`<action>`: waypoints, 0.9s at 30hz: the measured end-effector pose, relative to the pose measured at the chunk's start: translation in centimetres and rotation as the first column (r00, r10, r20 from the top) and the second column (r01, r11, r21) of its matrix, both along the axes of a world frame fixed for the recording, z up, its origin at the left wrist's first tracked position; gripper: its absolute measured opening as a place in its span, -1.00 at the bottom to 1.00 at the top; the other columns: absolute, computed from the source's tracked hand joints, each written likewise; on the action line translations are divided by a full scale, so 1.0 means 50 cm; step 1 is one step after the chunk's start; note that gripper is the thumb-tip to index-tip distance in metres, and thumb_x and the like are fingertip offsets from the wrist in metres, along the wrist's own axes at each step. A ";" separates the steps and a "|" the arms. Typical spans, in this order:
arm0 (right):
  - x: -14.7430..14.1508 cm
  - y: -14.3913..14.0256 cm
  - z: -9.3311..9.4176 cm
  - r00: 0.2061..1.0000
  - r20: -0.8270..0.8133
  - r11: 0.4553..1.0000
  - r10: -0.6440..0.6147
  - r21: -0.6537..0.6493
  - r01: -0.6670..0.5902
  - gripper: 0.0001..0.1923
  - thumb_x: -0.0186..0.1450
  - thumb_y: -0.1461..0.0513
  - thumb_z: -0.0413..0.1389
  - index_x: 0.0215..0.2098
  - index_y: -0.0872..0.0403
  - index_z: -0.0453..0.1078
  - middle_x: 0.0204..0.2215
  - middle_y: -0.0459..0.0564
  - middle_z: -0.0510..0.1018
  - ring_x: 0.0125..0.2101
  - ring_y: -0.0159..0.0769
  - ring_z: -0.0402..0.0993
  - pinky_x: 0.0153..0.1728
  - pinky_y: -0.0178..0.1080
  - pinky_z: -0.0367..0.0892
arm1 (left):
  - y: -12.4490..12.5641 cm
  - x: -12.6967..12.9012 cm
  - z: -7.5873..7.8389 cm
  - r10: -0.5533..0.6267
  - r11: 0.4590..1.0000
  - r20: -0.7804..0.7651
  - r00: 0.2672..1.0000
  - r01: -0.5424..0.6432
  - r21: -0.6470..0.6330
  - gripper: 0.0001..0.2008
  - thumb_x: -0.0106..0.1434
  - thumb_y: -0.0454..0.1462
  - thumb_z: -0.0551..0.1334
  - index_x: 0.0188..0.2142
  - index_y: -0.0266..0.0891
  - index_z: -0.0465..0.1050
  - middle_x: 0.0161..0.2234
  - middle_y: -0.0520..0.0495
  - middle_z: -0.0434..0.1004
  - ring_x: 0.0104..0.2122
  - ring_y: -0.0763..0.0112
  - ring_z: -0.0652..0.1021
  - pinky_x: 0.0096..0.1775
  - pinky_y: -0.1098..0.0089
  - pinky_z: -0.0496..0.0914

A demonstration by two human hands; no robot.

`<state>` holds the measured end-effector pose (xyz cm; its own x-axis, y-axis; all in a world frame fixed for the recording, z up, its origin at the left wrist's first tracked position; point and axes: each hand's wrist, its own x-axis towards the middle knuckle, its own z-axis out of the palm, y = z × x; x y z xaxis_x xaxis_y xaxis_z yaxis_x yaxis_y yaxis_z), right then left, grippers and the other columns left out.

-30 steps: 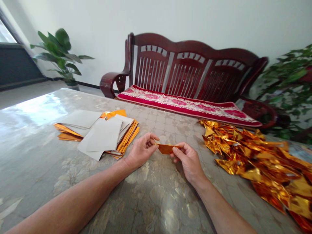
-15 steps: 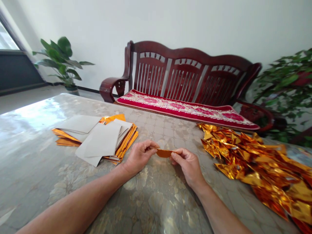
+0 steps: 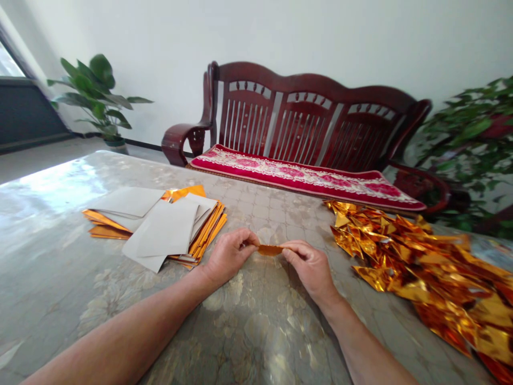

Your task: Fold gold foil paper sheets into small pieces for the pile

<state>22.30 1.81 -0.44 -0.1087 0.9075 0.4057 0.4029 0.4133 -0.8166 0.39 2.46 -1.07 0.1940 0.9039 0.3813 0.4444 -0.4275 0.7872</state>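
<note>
A small folded piece of gold foil paper point(image 3: 270, 250) is stretched between my two hands just above the table. My left hand point(image 3: 232, 251) pinches its left end between thumb and fingers. At its right end, my right hand point(image 3: 309, 267) grips it the same way. To the left lies a loose stack of foil paper sheets point(image 3: 164, 230), with pale grey backs upward and gold edges showing. On the right is a heap of folded gold foil pieces point(image 3: 417, 272), apart from my right hand.
The table point(image 3: 256, 331) has a glossy, patterned grey cover. Behind it stands a dark red wooden bench point(image 3: 304, 117) with a red and white floral cushion point(image 3: 296, 174). A potted plant point(image 3: 100, 101) is at the back left, and leafy greenery point(image 3: 473, 133) at the right.
The gold foil piece shows a narrower face now, as if tilted or flattened between my fingers. Both hands keep their hold in nearly the same place. The view has shifted slightly.
</note>
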 end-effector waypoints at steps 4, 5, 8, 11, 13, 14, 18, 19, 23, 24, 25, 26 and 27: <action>-0.002 0.001 -0.009 0.999 0.008 0.999 -0.048 0.019 0.047 -0.85 0.22 0.21 0.17 -0.31 0.00 0.60 -0.32 -0.02 0.63 -0.28 -0.24 0.55 -0.17 -0.21 0.44 | 0.000 0.000 0.005 -0.020 1.000 -0.006 1.000 0.020 -0.002 -0.90 0.19 -0.43 0.27 -0.37 -0.22 0.48 -0.44 0.10 0.52 -0.41 0.50 0.49 -0.35 0.50 0.29; -0.003 0.001 -0.012 0.998 0.010 0.998 -0.061 0.014 0.061 -0.84 0.22 0.21 0.17 -0.28 0.01 0.59 -0.31 -0.02 0.63 -0.28 -0.24 0.55 -0.17 -0.21 0.44 | 0.001 0.000 0.005 -0.024 1.000 -0.006 1.000 0.024 0.000 -0.90 0.20 -0.44 0.26 -0.37 -0.22 0.48 -0.44 0.10 0.52 -0.41 0.50 0.49 -0.34 0.50 0.29; -0.002 -0.002 -0.017 0.994 0.013 0.994 -0.107 -0.013 0.107 -0.79 0.22 0.21 0.16 -0.19 0.03 0.55 -0.30 -0.02 0.64 -0.32 -0.26 0.55 -0.24 -0.23 0.44 | 0.002 0.001 0.003 -0.023 1.000 0.000 1.000 0.023 0.012 -0.90 0.20 -0.44 0.26 -0.37 -0.22 0.46 -0.44 0.11 0.51 -0.41 0.50 0.48 -0.34 0.50 0.29; -0.001 -0.006 -0.015 0.989 0.079 0.992 -0.122 0.039 0.119 -0.82 0.24 0.23 0.15 -0.17 0.04 0.48 -0.35 -0.07 0.61 -0.38 -0.30 0.52 -0.29 -0.28 0.42 | 0.003 0.001 -0.001 -0.011 0.999 0.000 1.000 0.011 0.031 -0.90 0.21 -0.44 0.24 -0.36 -0.22 0.45 -0.43 0.11 0.50 -0.41 0.51 0.48 -0.34 0.50 0.29; 0.001 -0.009 -0.011 0.982 0.158 0.990 -0.104 0.109 0.087 -0.90 0.27 0.25 0.13 -0.24 0.02 0.45 -0.37 -0.09 0.57 -0.38 -0.32 0.50 -0.27 -0.29 0.40 | 0.004 0.001 -0.003 -0.012 0.999 -0.001 1.000 0.012 0.042 -0.89 0.22 -0.44 0.23 -0.36 -0.22 0.44 -0.42 0.11 0.50 -0.40 0.50 0.48 -0.33 0.50 0.30; 0.001 -0.010 -0.009 0.977 0.192 0.988 -0.089 0.139 0.063 -0.94 0.28 0.26 0.12 -0.27 0.02 0.44 -0.37 -0.10 0.56 -0.36 -0.33 0.49 -0.25 -0.30 0.39 | 0.005 0.001 -0.004 -0.015 0.999 0.000 1.000 0.015 0.044 -0.89 0.22 -0.44 0.22 -0.36 -0.22 0.44 -0.42 0.10 0.50 -0.39 0.50 0.48 -0.32 0.49 0.30; 0.005 -0.011 -0.008 0.965 0.258 0.981 -0.037 0.195 -0.014 -0.93 0.33 0.26 0.11 -0.32 0.00 0.41 -0.39 -0.10 0.52 -0.34 -0.31 0.47 -0.25 -0.30 0.35 | 0.004 0.001 -0.002 -0.034 0.998 0.004 0.999 0.033 0.055 -0.89 0.23 -0.43 0.22 -0.36 -0.21 0.45 -0.40 0.08 0.51 -0.38 0.48 0.48 -0.31 0.48 0.31; 0.005 -0.011 -0.009 0.963 0.266 0.980 -0.036 0.199 -0.018 -0.93 0.33 0.26 0.11 -0.32 0.00 0.41 -0.40 -0.10 0.51 -0.35 -0.31 0.47 -0.26 -0.29 0.34 | 0.003 0.000 0.000 -0.036 0.997 0.006 0.999 0.035 0.067 -0.89 0.23 -0.43 0.22 -0.35 -0.21 0.46 -0.39 0.07 0.50 -0.37 0.48 0.48 -0.30 0.47 0.32; 0.007 -0.012 -0.010 0.959 0.279 0.973 -0.041 0.231 -0.026 -0.92 0.34 0.27 0.11 -0.32 -0.01 0.42 -0.41 -0.10 0.51 -0.36 -0.30 0.47 -0.27 -0.28 0.33 | -0.002 -0.001 0.011 -0.070 0.988 -0.009 0.998 0.070 0.138 -0.87 0.23 -0.46 0.22 -0.35 -0.21 0.47 -0.37 0.04 0.49 -0.32 0.45 0.49 -0.25 0.45 0.33; 0.008 -0.013 -0.010 0.960 0.278 0.971 -0.038 0.239 -0.030 -0.91 0.34 0.28 0.11 -0.32 -0.02 0.42 -0.41 -0.10 0.51 -0.35 -0.30 0.47 -0.26 -0.28 0.33 | -0.003 -0.001 0.013 -0.086 0.985 -0.016 0.996 0.087 0.151 -0.85 0.23 -0.47 0.21 -0.35 -0.21 0.47 -0.37 0.04 0.49 -0.32 0.45 0.49 -0.24 0.44 0.33; 0.008 -0.014 -0.010 0.960 0.276 0.969 -0.035 0.244 -0.035 -0.91 0.34 0.28 0.11 -0.32 -0.02 0.43 -0.41 -0.10 0.51 -0.35 -0.30 0.47 -0.26 -0.29 0.33 | -0.003 -0.001 0.014 -0.097 0.982 -0.020 0.995 0.099 0.159 -0.84 0.23 -0.48 0.21 -0.35 -0.21 0.48 -0.37 0.03 0.48 -0.31 0.45 0.49 -0.23 0.44 0.34; 0.008 -0.014 -0.010 0.961 0.276 0.969 -0.031 0.246 -0.039 -0.90 0.34 0.29 0.11 -0.32 -0.02 0.43 -0.41 -0.11 0.50 -0.35 -0.31 0.46 -0.26 -0.29 0.33 | -0.003 -0.001 0.015 -0.101 0.981 -0.020 0.995 0.103 0.164 -0.83 0.23 -0.48 0.20 -0.35 -0.21 0.47 -0.37 0.03 0.48 -0.31 0.45 0.49 -0.23 0.44 0.34; 0.008 -0.015 -0.010 0.960 0.277 0.969 -0.027 0.244 -0.043 -0.90 0.34 0.30 0.11 -0.32 -0.02 0.43 -0.41 -0.11 0.50 -0.35 -0.31 0.46 -0.26 -0.29 0.33 | -0.003 -0.001 0.014 -0.097 0.982 -0.018 0.995 0.098 0.164 -0.83 0.23 -0.49 0.20 -0.35 -0.21 0.47 -0.37 0.04 0.47 -0.31 0.45 0.48 -0.24 0.45 0.33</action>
